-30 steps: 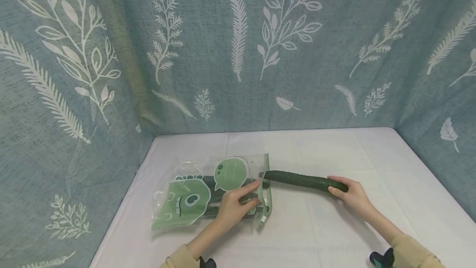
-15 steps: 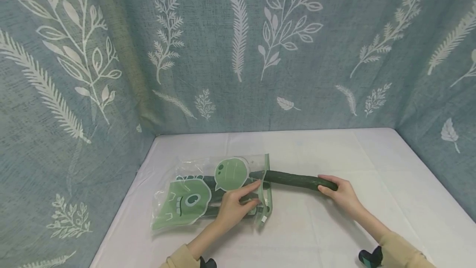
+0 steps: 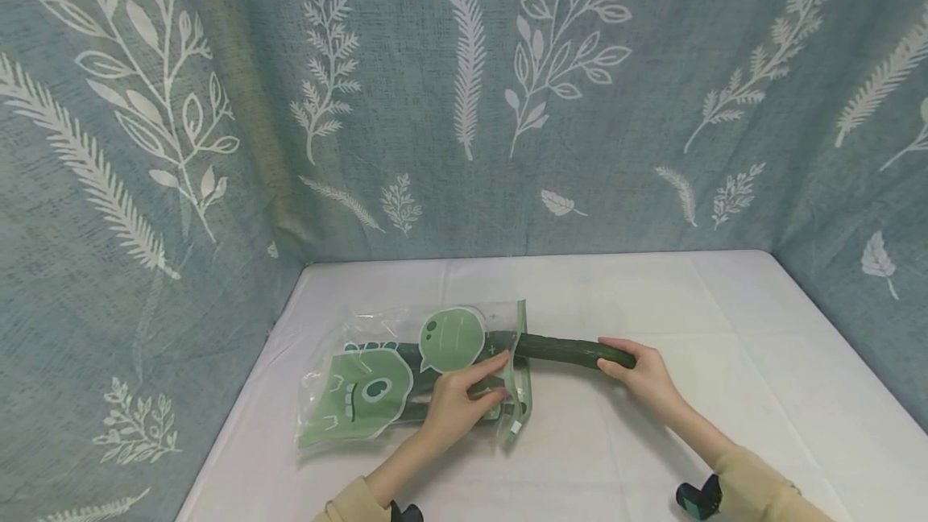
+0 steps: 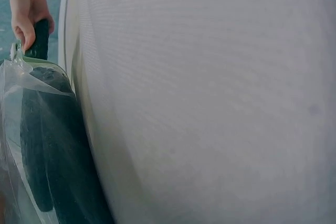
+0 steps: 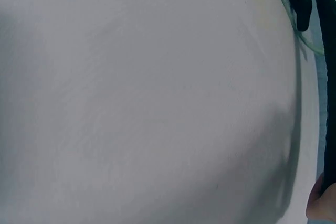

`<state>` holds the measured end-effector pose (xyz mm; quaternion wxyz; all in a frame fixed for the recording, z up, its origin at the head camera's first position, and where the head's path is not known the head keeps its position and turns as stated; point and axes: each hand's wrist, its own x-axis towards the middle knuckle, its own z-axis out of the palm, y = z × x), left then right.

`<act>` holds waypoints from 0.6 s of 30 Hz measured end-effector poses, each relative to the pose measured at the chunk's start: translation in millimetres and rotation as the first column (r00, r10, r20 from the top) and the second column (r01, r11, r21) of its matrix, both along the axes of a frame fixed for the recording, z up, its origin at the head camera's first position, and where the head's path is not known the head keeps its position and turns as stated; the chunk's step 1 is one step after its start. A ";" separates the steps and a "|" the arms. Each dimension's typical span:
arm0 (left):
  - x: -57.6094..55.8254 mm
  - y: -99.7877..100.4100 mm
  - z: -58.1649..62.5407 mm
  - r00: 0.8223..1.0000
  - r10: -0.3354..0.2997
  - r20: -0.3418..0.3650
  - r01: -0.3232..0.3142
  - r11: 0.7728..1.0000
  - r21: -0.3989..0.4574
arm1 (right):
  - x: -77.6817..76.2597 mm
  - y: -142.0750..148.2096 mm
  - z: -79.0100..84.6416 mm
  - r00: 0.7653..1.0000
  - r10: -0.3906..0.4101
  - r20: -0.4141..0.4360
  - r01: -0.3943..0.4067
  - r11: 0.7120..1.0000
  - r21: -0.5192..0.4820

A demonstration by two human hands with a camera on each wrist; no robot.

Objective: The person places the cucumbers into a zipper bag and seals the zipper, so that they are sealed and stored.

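My right hand [image 3: 641, 373] grips the outer end of a long dark green cucumber [image 3: 569, 350]. The cucumber's other end lies inside a clear zip bag [image 3: 348, 425] printed with a green cartoon dinosaur. My left hand [image 3: 467, 393] lies over the bag and holds its green-edged mouth, index finger and thumb spread at the edge. Other cucumbers [image 4: 73, 145] are inside the bag, partly covered by the print and my left hand. In the right wrist view the gripped cucumber [image 5: 331, 87] runs along the right edge, beside the bag's open mouth.
A white cloth [image 3: 616, 441] covers the table. Blue-green curtains [image 3: 464, 208] with white leaf prints stand at the back and both sides. A small white tab [image 3: 515, 427] sits at the lower corner of the bag's mouth.
My right hand has moved left, sliding the cucumber from the bag's mouth further inside. My left hand and the bag have stayed in place.
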<state>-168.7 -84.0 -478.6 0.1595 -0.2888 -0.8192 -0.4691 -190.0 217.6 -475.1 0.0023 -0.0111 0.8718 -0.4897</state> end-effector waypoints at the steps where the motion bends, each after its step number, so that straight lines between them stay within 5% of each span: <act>1: 0.0 0.0 -0.1 1.000 -0.001 -0.001 0.001 1.000 0.001 | -0.6 -1.8 -0.2 1.000 0.000 0.002 0.000 1.000 -0.005; 18: -1.0 0.1 -2.0 1.000 -0.006 0.002 0.006 1.000 0.013 | -9.0 -29.4 -3.2 0.999 0.008 -0.041 -0.010 0.999 -0.037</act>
